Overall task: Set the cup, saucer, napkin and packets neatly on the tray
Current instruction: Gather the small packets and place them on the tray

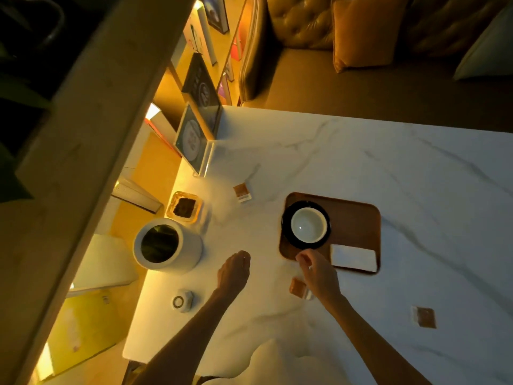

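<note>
A brown wooden tray (358,215) lies on the white marble table. On its left part a white cup (308,224) stands on a black saucer (287,232). A folded white napkin (354,257) lies in the tray's near right corner. Three brown packets lie on the table outside the tray: one (242,192) to the far left, one (297,286) under my right wrist, one (424,316) to the near right. My right hand (316,270) hovers by the saucer's near edge, fingers loosely curled and holding nothing. My left hand (234,270) rests curled on the table, empty.
A white cylindrical container (166,245) stands at the table's left edge, with a small square dish (184,208) of dark grounds behind it. A clear acrylic sign stand (194,140) is at the far left corner. A small white round device (181,300) lies near my left forearm.
</note>
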